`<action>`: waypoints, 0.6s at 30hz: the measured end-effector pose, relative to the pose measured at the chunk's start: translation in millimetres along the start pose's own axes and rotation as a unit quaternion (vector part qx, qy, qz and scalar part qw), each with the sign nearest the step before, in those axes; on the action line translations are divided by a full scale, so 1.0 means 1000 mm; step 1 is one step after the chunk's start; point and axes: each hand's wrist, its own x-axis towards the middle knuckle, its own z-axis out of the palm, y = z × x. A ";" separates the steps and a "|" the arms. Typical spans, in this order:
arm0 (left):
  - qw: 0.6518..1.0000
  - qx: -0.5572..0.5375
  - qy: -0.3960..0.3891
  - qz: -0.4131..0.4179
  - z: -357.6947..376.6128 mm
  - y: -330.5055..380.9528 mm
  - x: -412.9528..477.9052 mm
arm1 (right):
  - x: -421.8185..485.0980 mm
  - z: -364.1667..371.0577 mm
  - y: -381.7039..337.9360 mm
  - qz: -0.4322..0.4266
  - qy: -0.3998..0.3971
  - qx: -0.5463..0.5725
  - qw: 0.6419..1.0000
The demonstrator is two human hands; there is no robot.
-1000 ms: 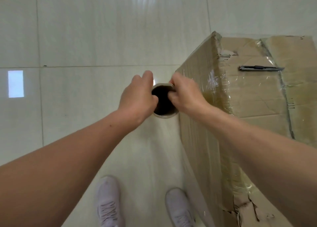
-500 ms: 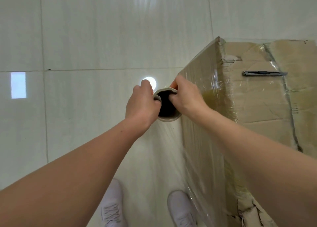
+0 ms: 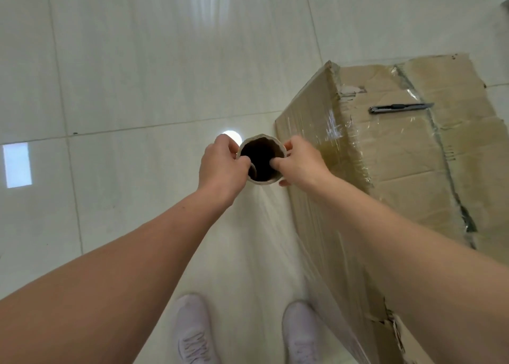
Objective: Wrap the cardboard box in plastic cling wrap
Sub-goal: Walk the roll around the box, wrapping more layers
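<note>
Head view: left hand (image 3: pixel 220 168) and right hand (image 3: pixel 300 165) each pinch the rim of the cling wrap roll (image 3: pixel 261 158), thumbs inside its hollow core. Film (image 3: pixel 275 226) stretches to the cardboard box (image 3: pixel 413 157) standing just right; a utility knife (image 3: pixel 400 107) lies on top.

hands: left (image 3: pixel 221 165) and right (image 3: pixel 301 165) grip cling wrap roll (image 3: pixel 261 162) | film (image 3: pixel 292 226) stretched to cardboard box (image 3: pixel 413 154)

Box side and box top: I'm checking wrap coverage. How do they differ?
The side is vertical and under glossy film running from the roll; the top is level and mostly bare. The top carries a utility knife; the side carries nothing. Both are worn brown cardboard.
</note>
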 end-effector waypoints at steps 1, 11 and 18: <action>1.000 -0.004 0.003 0.006 0.003 0.003 0.001 | 0.000 -0.001 0.003 0.019 0.013 0.026 0.999; 0.999 -0.039 -0.015 0.013 0.031 0.020 0.016 | 0.017 -0.016 0.019 0.032 0.095 0.069 0.993; 0.999 -0.035 -0.036 -0.004 0.030 0.023 0.011 | 0.019 -0.019 0.027 0.076 0.063 0.186 0.977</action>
